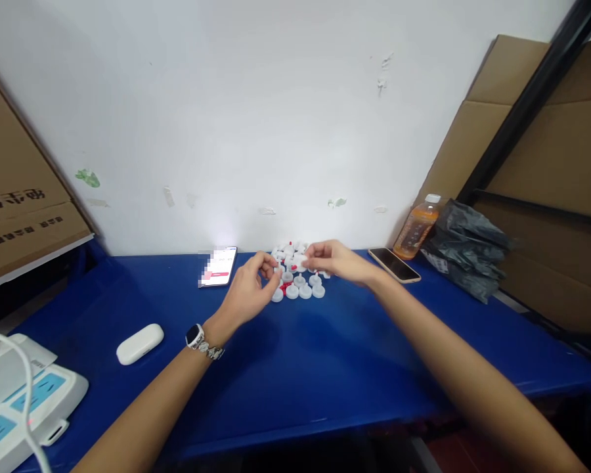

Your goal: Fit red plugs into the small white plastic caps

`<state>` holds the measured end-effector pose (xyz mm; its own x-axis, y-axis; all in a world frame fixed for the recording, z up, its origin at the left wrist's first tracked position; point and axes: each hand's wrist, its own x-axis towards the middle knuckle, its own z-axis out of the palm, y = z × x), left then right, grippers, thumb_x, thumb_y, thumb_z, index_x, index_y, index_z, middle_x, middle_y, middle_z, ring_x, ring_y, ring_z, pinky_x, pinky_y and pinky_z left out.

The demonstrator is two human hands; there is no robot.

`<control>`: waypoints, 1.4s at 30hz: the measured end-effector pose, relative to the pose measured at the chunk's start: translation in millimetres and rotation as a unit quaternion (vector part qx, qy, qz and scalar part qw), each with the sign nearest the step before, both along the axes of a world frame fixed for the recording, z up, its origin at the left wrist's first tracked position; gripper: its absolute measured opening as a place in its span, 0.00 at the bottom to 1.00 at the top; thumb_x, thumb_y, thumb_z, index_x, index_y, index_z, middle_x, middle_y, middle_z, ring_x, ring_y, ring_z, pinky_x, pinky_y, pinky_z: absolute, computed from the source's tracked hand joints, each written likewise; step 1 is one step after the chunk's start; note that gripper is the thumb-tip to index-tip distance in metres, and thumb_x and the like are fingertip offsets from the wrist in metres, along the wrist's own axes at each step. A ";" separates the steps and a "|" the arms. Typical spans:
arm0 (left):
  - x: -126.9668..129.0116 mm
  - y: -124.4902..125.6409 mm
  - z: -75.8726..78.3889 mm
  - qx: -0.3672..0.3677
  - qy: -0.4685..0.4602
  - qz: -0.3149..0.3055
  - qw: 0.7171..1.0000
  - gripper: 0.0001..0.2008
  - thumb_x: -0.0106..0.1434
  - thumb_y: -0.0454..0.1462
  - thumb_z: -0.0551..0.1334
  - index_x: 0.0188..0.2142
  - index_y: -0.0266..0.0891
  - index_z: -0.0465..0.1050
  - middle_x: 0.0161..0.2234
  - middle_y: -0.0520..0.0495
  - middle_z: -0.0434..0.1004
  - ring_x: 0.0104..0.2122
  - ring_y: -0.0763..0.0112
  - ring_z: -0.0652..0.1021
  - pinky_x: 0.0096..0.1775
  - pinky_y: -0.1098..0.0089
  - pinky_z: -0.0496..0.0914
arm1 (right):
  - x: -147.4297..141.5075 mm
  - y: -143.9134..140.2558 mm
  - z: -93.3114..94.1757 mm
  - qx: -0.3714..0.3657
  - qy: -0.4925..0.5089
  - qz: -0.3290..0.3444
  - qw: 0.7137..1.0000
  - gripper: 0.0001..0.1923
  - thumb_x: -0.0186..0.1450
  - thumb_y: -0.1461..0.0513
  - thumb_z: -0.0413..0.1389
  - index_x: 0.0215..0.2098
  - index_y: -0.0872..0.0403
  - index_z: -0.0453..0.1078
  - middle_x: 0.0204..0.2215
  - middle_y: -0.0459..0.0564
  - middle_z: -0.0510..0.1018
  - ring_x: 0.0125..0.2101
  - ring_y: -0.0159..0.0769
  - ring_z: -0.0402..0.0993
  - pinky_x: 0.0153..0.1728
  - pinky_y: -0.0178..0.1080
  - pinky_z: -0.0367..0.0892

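Cluster of small white caps (298, 287), some red-tipped, on blue table (325, 368) near wall; exact count unclear, 4 in front row. 2 phones (217, 267), 1 orange bottle (415, 228), 1 white earbud case (140, 343). Box lettering unreadable. Left hand (250, 289) curled, fingertips pinched at cluster edge. Right hand (335, 260) pinching 1 white cap above cluster.

Ahead of my wrists the blue table (300, 368) lies open, while the white caps (298, 279) crowd the far middle, flanked by a lit phone (218, 267) left and a dark phone (394, 264) right.
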<state>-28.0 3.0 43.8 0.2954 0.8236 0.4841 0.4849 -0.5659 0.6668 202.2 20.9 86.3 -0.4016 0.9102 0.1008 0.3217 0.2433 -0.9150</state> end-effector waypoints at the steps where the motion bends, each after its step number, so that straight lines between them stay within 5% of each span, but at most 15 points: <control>1: 0.2 -3.7 -0.2 0.007 0.006 -0.027 1.000 0.13 0.66 0.44 0.60 0.46 0.40 0.68 0.35 0.49 0.71 0.31 0.71 0.72 0.31 0.71 0.66 | -5.4 -8.6 -6.2 -0.045 0.046 0.022 0.998 0.15 0.57 0.53 0.64 0.31 0.56 0.70 0.21 0.42 0.70 0.20 0.25 0.60 0.20 0.31 0.50; 5: 0.7 -14.0 -3.6 0.030 0.042 -0.103 0.993 0.16 0.66 0.44 0.60 0.51 0.43 0.70 0.40 0.46 0.69 0.33 0.70 0.71 0.35 0.70 0.68 | -22.7 -28.7 -31.5 -0.151 0.165 0.071 0.972 0.17 0.56 0.52 0.65 0.31 0.56 0.68 0.20 0.41 0.66 0.19 0.23 0.53 0.18 0.31 0.39; 11: 5.6 -18.5 -7.6 0.017 0.063 -0.138 0.988 0.16 0.72 0.44 0.53 0.54 0.43 0.68 0.45 0.45 0.71 0.33 0.71 0.72 0.38 0.69 0.68 | -34.3 -34.0 -53.7 -0.187 0.227 0.058 0.954 0.18 0.59 0.50 0.62 0.28 0.55 0.65 0.20 0.41 0.63 0.19 0.25 0.51 0.18 0.32 0.39; 13: 7.7 -19.4 -7.9 0.024 0.088 -0.137 0.986 0.15 0.72 0.43 0.52 0.53 0.42 0.68 0.44 0.46 0.72 0.32 0.71 0.72 0.37 0.69 0.67 | -37.1 -36.9 -57.4 -0.152 0.209 0.027 0.966 0.18 0.61 0.49 0.59 0.29 0.54 0.64 0.19 0.40 0.63 0.19 0.26 0.52 0.18 0.32 0.42; 16: 9.9 -19.9 -8.0 0.063 0.134 -0.111 0.983 0.11 0.72 0.41 0.51 0.45 0.40 0.69 0.39 0.47 0.71 0.33 0.69 0.72 0.37 0.68 0.66 | -38.3 -43.1 -58.7 0.021 0.151 -0.066 0.986 0.14 0.62 0.51 0.58 0.32 0.52 0.63 0.22 0.41 0.66 0.21 0.28 0.58 0.22 0.33 0.52; 18: 11.2 -20.1 -8.8 0.087 0.174 -0.102 0.975 0.11 0.71 0.39 0.50 0.38 0.39 0.69 0.35 0.46 0.71 0.32 0.68 0.72 0.36 0.68 0.65 | -37.4 -48.0 -57.1 0.136 0.094 -0.098 0.981 0.12 0.65 0.53 0.55 0.32 0.52 0.62 0.23 0.42 0.66 0.23 0.29 0.61 0.26 0.34 0.56; 21: 13.8 -21.0 -11.3 0.083 0.230 -0.087 0.966 0.13 0.70 0.37 0.51 0.32 0.39 0.70 0.31 0.45 0.74 0.30 0.66 0.73 0.35 0.67 0.64 | -37.8 -54.8 -54.0 0.211 -0.049 -0.099 0.971 0.15 0.67 0.54 0.52 0.26 0.52 0.59 0.20 0.42 0.64 0.22 0.29 0.59 0.26 0.35 0.53; 24: 16.2 -21.8 -13.8 0.051 0.261 -0.039 0.963 0.11 0.66 0.37 0.54 0.30 0.39 0.73 0.30 0.42 0.78 0.30 0.61 0.76 0.34 0.65 0.63 | -42.2 -59.8 -52.3 0.246 -0.184 -0.089 0.947 0.20 0.70 0.54 0.49 0.22 0.53 0.58 0.18 0.43 0.65 0.20 0.29 0.58 0.26 0.35 0.49; 29: 15.3 -20.6 -15.4 0.020 0.281 0.017 0.959 0.08 0.64 0.34 0.55 0.31 0.40 0.71 0.28 0.42 0.79 0.29 0.58 0.78 0.30 0.66 0.61 | -48.8 -64.0 -53.4 0.293 -0.262 -0.058 0.918 0.17 0.72 0.56 0.45 0.29 0.53 0.65 0.22 0.45 0.72 0.22 0.30 0.63 0.26 0.36 0.48; 35: 16.0 -23.0 -14.3 0.082 0.197 0.027 0.976 0.03 0.67 0.37 0.55 0.38 0.42 0.65 0.34 0.47 0.79 0.31 0.64 0.78 0.30 0.69 0.62 | -49.5 -59.3 -57.6 0.250 -0.212 -0.126 0.936 0.17 0.74 0.57 0.41 0.29 0.53 0.61 0.21 0.43 0.69 0.21 0.30 0.63 0.26 0.35 0.49; 42: 21.0 -29.5 -6.7 0.102 0.309 0.104 0.940 0.09 0.69 0.41 0.52 0.37 0.40 0.68 0.30 0.45 0.78 0.28 0.62 0.77 0.27 0.67 0.54 | -52.6 -56.9 -63.4 0.243 -0.169 -0.146 0.944 0.19 0.74 0.54 0.41 0.28 0.52 0.58 0.20 0.42 0.67 0.21 0.30 0.63 0.26 0.34 0.50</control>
